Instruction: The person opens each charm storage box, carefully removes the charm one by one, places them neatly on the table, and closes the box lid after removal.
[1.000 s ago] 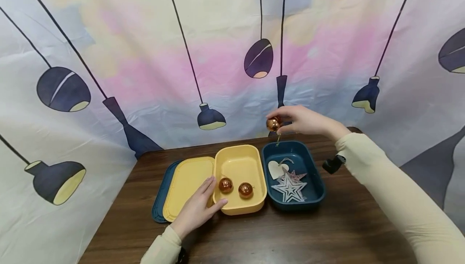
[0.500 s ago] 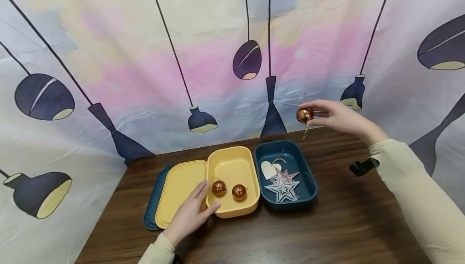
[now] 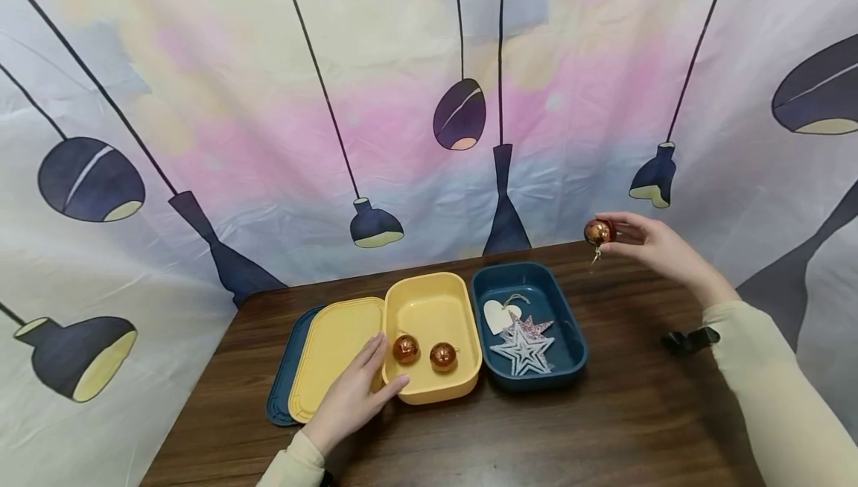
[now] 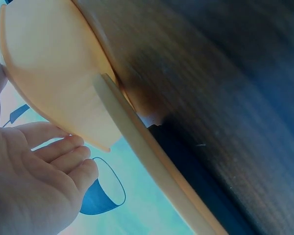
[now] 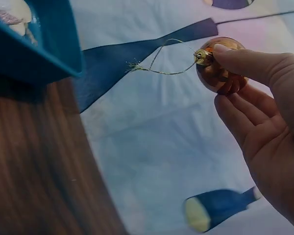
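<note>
My right hand (image 3: 646,243) pinches a shiny copper bauble (image 3: 599,232) between thumb and fingers, above the table's back right part. A gold loop of string (image 5: 161,71) hangs from the bauble's cap in the right wrist view. My left hand (image 3: 354,396) lies with extended fingers against the left rim of a yellow box (image 3: 429,301). In the left wrist view its fingers (image 4: 71,147) touch the box's edge. Two more copper baubles, one at the left (image 3: 405,349) and one at the right (image 3: 443,357), lie inside the yellow box.
Right beside it stands a dark blue box (image 3: 570,338) holding a white heart ornament (image 3: 496,316), a pink glitter star (image 3: 535,327) and a white star (image 3: 523,351). Left of the yellow box, a yellow lid (image 3: 335,345) overlaps a blue lid (image 3: 280,398). A printed curtain (image 3: 415,159) hangs behind the table.
My right hand has carried the bauble rightward from above the blue box's back edge, past its right side, then slightly lower. The left hand has stayed on the yellow box.
</note>
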Available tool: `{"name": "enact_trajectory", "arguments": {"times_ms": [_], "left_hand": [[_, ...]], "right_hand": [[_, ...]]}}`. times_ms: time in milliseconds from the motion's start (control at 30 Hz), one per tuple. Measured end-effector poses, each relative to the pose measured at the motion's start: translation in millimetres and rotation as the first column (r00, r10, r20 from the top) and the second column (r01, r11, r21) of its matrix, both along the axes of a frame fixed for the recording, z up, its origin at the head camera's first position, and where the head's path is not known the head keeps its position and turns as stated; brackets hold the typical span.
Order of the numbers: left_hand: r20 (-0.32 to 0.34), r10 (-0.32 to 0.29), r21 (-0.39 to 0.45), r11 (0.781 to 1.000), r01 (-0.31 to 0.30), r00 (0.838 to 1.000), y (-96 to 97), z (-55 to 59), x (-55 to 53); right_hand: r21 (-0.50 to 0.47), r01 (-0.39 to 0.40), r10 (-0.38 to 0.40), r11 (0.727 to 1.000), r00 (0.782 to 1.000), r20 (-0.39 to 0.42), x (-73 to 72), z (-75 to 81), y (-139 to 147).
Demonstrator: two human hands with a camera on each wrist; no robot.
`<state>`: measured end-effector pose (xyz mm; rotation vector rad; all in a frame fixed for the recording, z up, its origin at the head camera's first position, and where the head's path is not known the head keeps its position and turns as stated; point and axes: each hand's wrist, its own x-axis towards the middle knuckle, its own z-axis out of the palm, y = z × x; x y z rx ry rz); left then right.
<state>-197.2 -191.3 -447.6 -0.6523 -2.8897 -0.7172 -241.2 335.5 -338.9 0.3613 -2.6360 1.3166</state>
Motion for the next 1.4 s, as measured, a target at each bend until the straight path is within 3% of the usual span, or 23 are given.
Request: {"name": "enact_trajectory", "arguments": {"times_ms": [200, 600, 933, 1400], "left_hand": [[0.005, -0.001, 0.004, 1.000, 0.001, 1.000, 0.2, -0.3, 1.8], [-0.004, -0.003, -0.002, 1.000, 0.003, 1.000, 0.1, -0.4, 3.0], [-0.002, -0.001, 0.005, 1.000, 0.001, 1.000, -0.1, 1.0, 3.1], [0.013, 0.002, 0.005, 1.000, -0.002, 1.000, 0.2, 1.5, 2.8]], "right_hand": [[-0.095, -0.012, 0.014, 0.995, 1.000, 0.014, -1.0, -39.5, 3.1], [-0.105, 0.062, -0.052, 0.993, 0.994, 0.097, -2.1, -96.0, 0.1], [-0.061, 0.086, -0.079, 0.994, 0.990, 0.115, -18.7, -118.0, -8.7], [0.063, 0.060, -0.069, 0.996, 0.985, 0.156, -40.8, -134.4, -17.2]]}}
